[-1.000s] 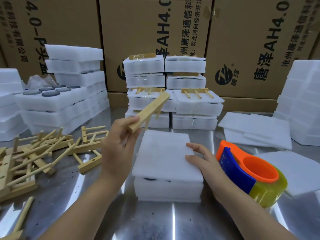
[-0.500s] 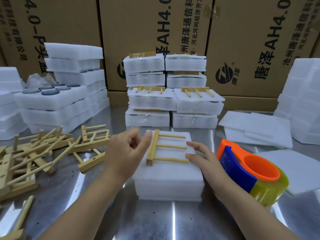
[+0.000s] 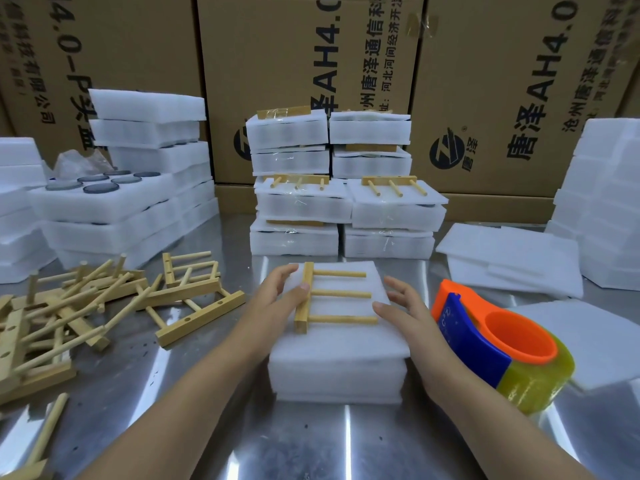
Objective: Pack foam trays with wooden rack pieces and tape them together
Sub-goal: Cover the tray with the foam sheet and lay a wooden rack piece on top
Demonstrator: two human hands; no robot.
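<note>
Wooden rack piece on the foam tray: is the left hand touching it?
Touching. The head view shows the thumb of the left hand lying on the base bar of the wooden rack piece, with no gap between them.

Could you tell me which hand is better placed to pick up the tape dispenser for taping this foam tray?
Right. The tape dispenser sits just beside the right hand, which holds nothing; the left hand is across the foam tray, touching the rack piece.
</note>
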